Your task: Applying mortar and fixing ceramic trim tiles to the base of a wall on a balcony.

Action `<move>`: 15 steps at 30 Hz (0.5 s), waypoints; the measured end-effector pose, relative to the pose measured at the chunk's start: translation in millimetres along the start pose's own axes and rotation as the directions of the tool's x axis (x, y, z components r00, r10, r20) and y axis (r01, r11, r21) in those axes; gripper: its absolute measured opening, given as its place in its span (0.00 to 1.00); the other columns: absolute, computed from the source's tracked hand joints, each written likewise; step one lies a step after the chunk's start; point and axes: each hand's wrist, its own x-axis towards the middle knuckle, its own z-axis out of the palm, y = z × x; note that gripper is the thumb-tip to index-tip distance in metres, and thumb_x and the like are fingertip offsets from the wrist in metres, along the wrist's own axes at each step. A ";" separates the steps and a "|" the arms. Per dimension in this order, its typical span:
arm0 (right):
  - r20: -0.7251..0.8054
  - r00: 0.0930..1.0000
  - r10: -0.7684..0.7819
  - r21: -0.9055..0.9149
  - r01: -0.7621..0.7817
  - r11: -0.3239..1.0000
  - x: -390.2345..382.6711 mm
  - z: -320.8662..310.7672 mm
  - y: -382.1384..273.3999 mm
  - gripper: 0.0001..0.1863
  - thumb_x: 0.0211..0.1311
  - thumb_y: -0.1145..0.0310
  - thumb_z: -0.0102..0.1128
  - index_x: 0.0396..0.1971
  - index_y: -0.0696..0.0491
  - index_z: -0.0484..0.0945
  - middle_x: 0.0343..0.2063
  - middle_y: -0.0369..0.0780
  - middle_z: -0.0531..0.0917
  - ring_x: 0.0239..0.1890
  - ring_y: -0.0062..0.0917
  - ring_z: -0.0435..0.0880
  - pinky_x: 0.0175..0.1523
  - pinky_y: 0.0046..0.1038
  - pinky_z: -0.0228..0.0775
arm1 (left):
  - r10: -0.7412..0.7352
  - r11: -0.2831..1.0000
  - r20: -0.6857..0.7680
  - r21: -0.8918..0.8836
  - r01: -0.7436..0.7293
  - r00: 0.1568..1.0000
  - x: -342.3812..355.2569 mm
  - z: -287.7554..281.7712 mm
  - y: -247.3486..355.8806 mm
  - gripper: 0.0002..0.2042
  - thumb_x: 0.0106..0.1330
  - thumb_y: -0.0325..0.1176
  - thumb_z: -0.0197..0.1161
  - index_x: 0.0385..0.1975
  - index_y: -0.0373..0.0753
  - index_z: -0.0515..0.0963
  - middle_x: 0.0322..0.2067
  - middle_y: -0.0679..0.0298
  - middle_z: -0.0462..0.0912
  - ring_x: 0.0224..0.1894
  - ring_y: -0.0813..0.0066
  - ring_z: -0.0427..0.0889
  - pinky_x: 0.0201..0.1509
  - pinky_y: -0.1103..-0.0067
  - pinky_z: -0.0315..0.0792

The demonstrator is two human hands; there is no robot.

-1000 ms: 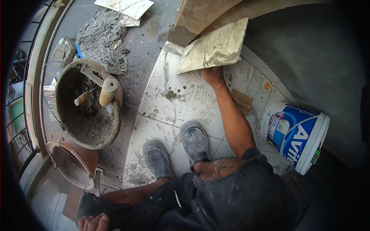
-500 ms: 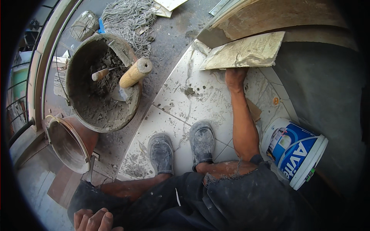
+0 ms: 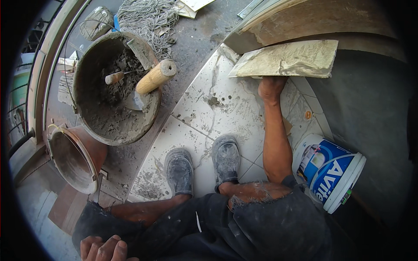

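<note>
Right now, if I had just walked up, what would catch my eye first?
Most likely the right hand stretched out at the near edge of a mortar-smeared tile at the top. Then the big round tub of grey mortar on the left, with wooden tool handles sticking out of it. On the right, a blue and white plastic bucket lies tipped beside the person's arm; the left hand rests by the knee at the bottom.

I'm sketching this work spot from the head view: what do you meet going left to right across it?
Reddish-brown bucket → grey mortar tub with wooden-handled tools → left shoe → right shoe → right hand at the lifted tile's edge → blue-and-white plastic pail.
</note>
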 end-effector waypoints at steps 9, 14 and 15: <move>-0.045 0.998 0.039 0.185 -0.030 0.982 21.7 -18.5 -21.1 0.16 0.52 0.70 0.62 0.43 0.51 0.81 0.46 0.45 0.81 0.52 0.48 0.77 0.57 0.48 0.65 | 0.062 0.998 -0.032 0.033 -0.061 0.998 -4.1 4.8 4.2 0.16 0.67 0.30 0.62 0.50 0.27 0.75 0.39 0.49 0.83 0.37 0.56 0.84 0.46 0.63 0.74; -0.125 0.989 0.076 0.248 -0.043 0.968 39.2 -28.5 -34.5 0.22 0.56 0.55 0.64 0.38 0.60 0.79 0.36 0.46 0.83 0.39 0.40 0.82 0.50 0.35 0.71 | 0.067 0.997 -0.035 0.044 -0.065 0.997 -8.4 5.0 3.2 0.16 0.67 0.30 0.62 0.50 0.28 0.75 0.39 0.49 0.84 0.36 0.56 0.84 0.45 0.63 0.75; -0.125 0.989 0.076 0.244 -0.044 0.969 42.4 -31.7 -35.3 0.22 0.56 0.55 0.64 0.38 0.60 0.79 0.36 0.46 0.83 0.39 0.40 0.82 0.50 0.35 0.71 | 0.067 0.997 -0.034 0.049 -0.065 0.997 -9.2 5.2 3.0 0.16 0.67 0.30 0.62 0.50 0.28 0.75 0.39 0.49 0.84 0.36 0.56 0.84 0.45 0.63 0.75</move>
